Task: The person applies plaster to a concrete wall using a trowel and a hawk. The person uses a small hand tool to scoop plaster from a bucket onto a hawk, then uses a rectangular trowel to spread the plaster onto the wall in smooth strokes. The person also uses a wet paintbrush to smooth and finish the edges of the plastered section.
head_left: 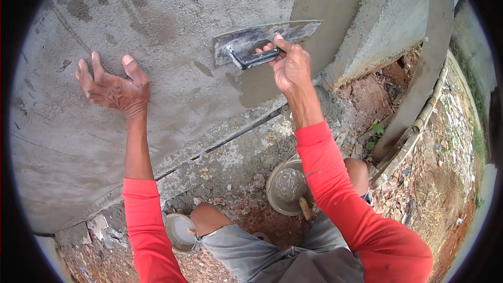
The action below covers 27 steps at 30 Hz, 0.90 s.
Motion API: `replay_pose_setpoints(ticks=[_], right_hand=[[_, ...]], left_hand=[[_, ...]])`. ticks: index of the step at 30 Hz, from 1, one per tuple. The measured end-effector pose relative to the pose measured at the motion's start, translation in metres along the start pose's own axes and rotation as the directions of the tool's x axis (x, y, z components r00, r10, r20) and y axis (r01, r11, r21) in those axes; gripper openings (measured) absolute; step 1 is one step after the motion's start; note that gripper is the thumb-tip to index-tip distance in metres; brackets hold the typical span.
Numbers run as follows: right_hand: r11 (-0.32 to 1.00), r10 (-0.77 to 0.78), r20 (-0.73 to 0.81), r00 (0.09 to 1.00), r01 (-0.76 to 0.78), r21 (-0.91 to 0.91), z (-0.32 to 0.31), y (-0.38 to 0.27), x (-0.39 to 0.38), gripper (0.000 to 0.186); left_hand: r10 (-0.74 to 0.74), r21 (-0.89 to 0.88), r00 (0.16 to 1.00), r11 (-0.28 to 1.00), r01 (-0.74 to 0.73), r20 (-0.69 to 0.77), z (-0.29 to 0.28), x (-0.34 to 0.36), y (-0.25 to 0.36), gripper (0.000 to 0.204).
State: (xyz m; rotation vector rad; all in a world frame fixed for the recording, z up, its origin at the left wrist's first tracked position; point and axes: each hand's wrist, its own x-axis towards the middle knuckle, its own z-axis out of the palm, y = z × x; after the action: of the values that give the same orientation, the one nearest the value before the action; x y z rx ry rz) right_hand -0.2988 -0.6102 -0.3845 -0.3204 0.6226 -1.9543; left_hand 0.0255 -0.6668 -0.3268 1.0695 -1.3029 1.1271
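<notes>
My right hand (291,68) is closed round the dark handle of a plastering trowel (249,36). The trowel's long, mortar-smeared blade lies against the grey rendered wall (178,15). Darker, wet-looking mortar (332,0) covers a patch of wall around and to the right of the blade. Farther left, my left hand (118,90) rests on the wall with its fingers apart and slightly bent, holding nothing.
Below, a bucket of grey mortar (271,188) with a wooden handle (305,208) in it stands between my knees. A smaller bucket (168,224) of pale liquid sits by my left knee. Rightward are a concrete ledge (385,31), a curved-looking board (419,86) and littered ground.
</notes>
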Motion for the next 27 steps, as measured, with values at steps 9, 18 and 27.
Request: replay_pose_setpoints(ticks=[9, 18, 27], right_hand=[[0.966, -0.21, 0.292, 0.933, 0.243, -0.083, 0.21, -0.138, 0.014, 0.009], [0.995, 0.1, -0.168, 0.981, -0.101, 0.004, -0.058, -0.004, -0.04, 0.025], [0.887, 0.448, -0.367, 0.815, -0.351, 0.301, -0.263, 0.158, 0.017, 0.03]], left_hand=[[-0.04, -0.005, 0.998, 0.999, 0.04, 0.041, 0.006, 0.005, 0.006, 0.068], [-0.017, -0.079, 0.997, 0.997, 0.023, 0.08, -0.006, 0.046, -0.008, 0.066], [0.055, 0.034, 0.998, 0.998, -0.053, -0.04, 0.015, 0.044, -0.004, 0.071]])
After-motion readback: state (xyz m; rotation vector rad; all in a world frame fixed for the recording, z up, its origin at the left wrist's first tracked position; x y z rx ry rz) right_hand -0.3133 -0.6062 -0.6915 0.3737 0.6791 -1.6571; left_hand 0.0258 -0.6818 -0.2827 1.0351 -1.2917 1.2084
